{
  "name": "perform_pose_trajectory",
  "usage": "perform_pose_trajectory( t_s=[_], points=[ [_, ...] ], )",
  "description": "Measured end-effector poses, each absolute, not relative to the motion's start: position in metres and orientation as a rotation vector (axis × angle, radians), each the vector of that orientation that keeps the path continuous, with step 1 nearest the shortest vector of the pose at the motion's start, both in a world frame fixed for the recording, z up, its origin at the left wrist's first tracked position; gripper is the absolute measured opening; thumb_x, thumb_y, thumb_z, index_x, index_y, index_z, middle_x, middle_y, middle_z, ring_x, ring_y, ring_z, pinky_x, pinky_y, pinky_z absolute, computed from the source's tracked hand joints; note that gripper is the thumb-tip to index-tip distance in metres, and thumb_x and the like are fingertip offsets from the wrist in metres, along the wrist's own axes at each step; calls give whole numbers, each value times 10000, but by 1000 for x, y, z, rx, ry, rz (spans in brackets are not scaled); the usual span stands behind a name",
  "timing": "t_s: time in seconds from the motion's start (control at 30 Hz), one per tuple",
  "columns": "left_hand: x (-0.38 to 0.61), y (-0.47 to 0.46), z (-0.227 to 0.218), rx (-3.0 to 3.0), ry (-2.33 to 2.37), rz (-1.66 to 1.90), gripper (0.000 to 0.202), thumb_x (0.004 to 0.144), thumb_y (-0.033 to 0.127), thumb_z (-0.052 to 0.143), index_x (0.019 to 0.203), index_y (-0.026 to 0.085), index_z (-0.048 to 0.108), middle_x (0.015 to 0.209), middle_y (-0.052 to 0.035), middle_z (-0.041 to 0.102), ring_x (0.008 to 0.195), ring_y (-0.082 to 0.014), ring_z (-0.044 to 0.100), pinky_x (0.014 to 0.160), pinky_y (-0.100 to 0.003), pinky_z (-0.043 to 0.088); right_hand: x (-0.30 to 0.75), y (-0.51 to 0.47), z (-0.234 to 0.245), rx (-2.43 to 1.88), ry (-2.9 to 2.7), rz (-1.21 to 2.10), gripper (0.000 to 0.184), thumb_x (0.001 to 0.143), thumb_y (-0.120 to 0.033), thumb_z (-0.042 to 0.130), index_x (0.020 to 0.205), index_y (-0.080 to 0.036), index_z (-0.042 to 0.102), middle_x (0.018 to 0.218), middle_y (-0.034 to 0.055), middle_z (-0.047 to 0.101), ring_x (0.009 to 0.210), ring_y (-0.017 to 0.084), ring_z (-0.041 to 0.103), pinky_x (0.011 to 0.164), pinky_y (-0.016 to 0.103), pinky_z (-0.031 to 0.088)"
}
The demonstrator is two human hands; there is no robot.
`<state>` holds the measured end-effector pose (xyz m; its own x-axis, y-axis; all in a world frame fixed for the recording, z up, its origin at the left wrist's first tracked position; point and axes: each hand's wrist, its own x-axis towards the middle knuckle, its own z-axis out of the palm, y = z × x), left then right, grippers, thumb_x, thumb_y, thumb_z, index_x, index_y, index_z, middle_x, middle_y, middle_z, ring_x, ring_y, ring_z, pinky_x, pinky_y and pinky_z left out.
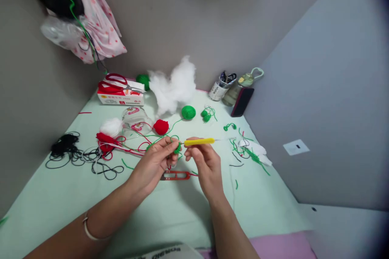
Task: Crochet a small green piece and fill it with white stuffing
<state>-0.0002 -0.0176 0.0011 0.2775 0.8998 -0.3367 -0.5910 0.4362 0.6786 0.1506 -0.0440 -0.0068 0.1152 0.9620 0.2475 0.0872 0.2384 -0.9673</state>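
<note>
While my left hand (155, 161) pinches the green yarn piece (177, 148) over the table (69, 206) and my right hand (209, 166) grips the yellow-handled hook (199, 141) beside it, I judge this piece begun but unfinished.

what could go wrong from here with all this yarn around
The small green yarn piece is pinched at the left hand's fingertips, so its stitches might slip while the right hand works the yellow-handled tool so close.

The loose black yarn lies in loops near red and white strands, so they could tangle if pulled.

The orange snips lie close to the hands, so a strand might catch on them.
</note>
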Motion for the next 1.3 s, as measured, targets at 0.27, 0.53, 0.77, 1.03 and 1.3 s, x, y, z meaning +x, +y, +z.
perform_pose_trajectory(
  t_s=[0.27, 0.53, 0.77, 1.03, 1.3],
  points=[
    [0, -26, -3, 432, 771, 1079, 433, 575, 301, 1012, 827, 142, 698, 701, 66, 590, 542, -26, 531, 463, -106, 446, 149, -46, -17, -1213, -1856, 330, 150, 1007, -203, 560, 907, -217, 671, 805, 25, 681, 736, 150, 633, 697, 262, 497],
    [-5, -23, -4, 439, 707, 983, 326, 718, 153, 929, 879, 157, 645, 842, 24, 662, 702, -72, 664, 670, -149, 577, 151, -48, -16, -1326, -1894, 207, 206, 894, -125, 533, 718, -229, 509, 686, -1, 537, 659, 159, 495, 616, 273, 353],
    [-17, -29, -5, 519, 685, 939, 338, 755, 292, 923, 807, 149, 621, 735, 30, 571, 619, -71, 539, 576, -170, 475, 145, -46, -33, -1263, -1937, 249, 245, 868, -68, 475, 684, -231, 469, 656, -17, 488, 597, 139, 450, 574, 264, 314],
    [-10, -14, -15, 441, 719, 914, 450, 637, 296, 994, 842, 168, 614, 802, 29, 623, 696, -79, 616, 684, -171, 547, 140, -31, -21, -1036, -961, 1410, 173, 753, -276, 677, 644, -183, 582, 763, 27, 636, 564, 92, 439, 498, 223, 313],
    [-13, -7, -10, 332, 659, 869, 299, 732, 253, 930, 850, 188, 663, 803, 12, 676, 713, -97, 624, 691, -176, 549, 126, -23, -20, -801, -606, 1636, 290, 787, -396, 757, 686, -172, 602, 596, -30, 627, 392, 35, 371, 473, 207, 300]
  ],
)
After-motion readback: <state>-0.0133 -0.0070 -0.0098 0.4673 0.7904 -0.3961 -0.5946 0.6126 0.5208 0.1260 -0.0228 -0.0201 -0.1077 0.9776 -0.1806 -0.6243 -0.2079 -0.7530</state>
